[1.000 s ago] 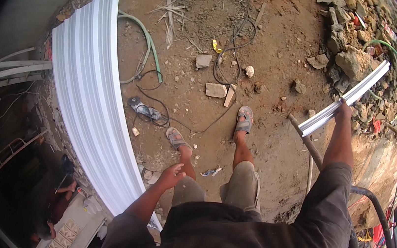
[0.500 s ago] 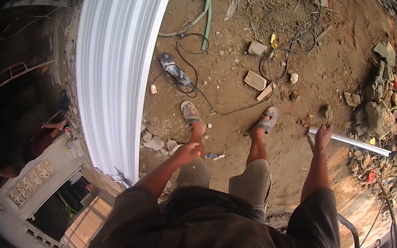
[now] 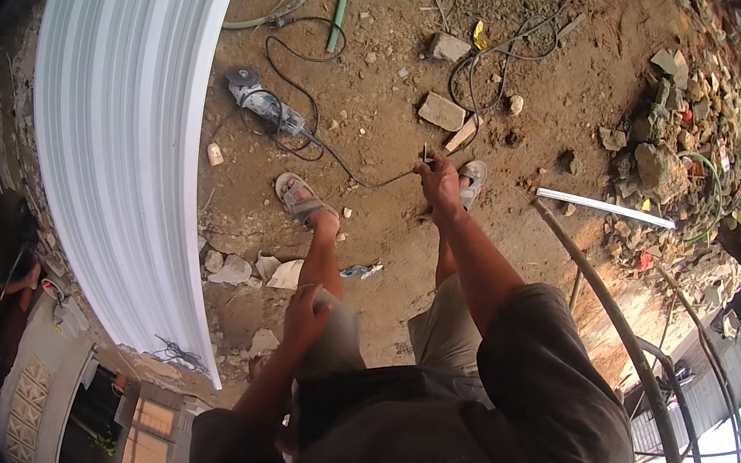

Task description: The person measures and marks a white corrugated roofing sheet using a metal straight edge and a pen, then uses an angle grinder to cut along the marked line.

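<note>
Through the head camera I see the right hand (image 3: pixel 439 187) out ahead over the dirt ground (image 3: pixel 368 250), in front of the right sandal (image 3: pixel 474 181), its fingers drawn in narrow. A slim dark thing (image 3: pixel 425 152) shows at the fingertips, too small for me to name, and I can't tell whether it is gripped. The left hand (image 3: pixel 307 318) is near, beside the left knee (image 3: pixel 333 324), fingers loosely bent; its palm is hidden from me, so I can't tell if it holds anything. To the right, well apart from both hands, I see a narrow white strip (image 3: pixel 605 208) reaching to the edge of the rubble (image 3: pixel 660 170), its left end close to the tip of a curved pole (image 3: pixel 623 323). Farther off, beyond the right hand, lie a short wood piece (image 3: pixel 463 135) and a pale block (image 3: pixel 442 111). On my left a long ribbed white sheet (image 3: pixel 122 108) runs from near to far, with an angle grinder (image 3: pixel 265 108) on the ground just beside it, its black cord (image 3: pixel 320 100) looped around it, and a green hose (image 3: pixel 340 6) farther away.
</note>
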`<state>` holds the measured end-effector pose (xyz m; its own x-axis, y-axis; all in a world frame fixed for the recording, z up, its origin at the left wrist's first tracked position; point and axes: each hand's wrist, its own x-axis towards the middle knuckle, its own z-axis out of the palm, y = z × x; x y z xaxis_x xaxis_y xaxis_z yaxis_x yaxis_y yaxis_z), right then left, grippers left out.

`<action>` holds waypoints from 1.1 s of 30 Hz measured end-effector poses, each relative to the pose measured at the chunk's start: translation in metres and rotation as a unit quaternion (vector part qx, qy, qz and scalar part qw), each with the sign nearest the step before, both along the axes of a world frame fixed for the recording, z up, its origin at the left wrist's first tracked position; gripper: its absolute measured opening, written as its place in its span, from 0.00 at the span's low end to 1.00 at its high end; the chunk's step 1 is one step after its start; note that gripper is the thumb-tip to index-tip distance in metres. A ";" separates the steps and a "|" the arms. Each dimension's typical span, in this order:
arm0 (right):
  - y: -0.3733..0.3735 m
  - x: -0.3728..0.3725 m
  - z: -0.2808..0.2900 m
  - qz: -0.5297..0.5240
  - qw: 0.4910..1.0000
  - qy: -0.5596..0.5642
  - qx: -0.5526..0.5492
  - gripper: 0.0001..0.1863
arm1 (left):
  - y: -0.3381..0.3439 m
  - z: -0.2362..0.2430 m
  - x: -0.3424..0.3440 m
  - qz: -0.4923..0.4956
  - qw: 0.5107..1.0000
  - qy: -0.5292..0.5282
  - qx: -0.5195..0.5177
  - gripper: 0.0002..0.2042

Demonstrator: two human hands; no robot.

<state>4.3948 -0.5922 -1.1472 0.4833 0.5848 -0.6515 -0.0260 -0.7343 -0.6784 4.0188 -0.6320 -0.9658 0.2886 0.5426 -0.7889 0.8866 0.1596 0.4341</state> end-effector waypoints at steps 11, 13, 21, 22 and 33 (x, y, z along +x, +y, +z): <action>-0.043 0.024 -0.027 0.035 0.987 -0.011 -0.154 0.16 | 0.007 -0.005 0.017 -0.024 0.999 0.039 -0.005 0.23; -0.071 0.040 -0.041 0.002 0.982 -0.131 -0.136 0.19 | 0.005 -0.009 0.027 -0.039 0.998 0.042 -0.002 0.23; -0.203 0.180 -0.127 -0.184 0.941 -0.131 -0.251 0.15 | -0.001 -0.012 0.064 -0.114 0.989 0.096 0.008 0.21; -0.220 0.196 -0.138 -0.252 0.927 -0.111 -0.256 0.18 | -0.004 -0.015 0.065 -0.125 0.987 0.097 0.012 0.21; -0.275 0.303 -0.186 -0.343 0.889 -0.112 -0.282 0.14 | -0.015 -0.021 0.088 -0.169 0.976 0.136 -0.010 0.21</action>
<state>4.6973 -0.8668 -1.3334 0.7553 -0.2863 -0.5895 -0.5092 -0.8227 -0.2528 4.1069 -0.6471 -0.9863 0.2277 0.4365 -0.8704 0.9719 -0.1564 0.1758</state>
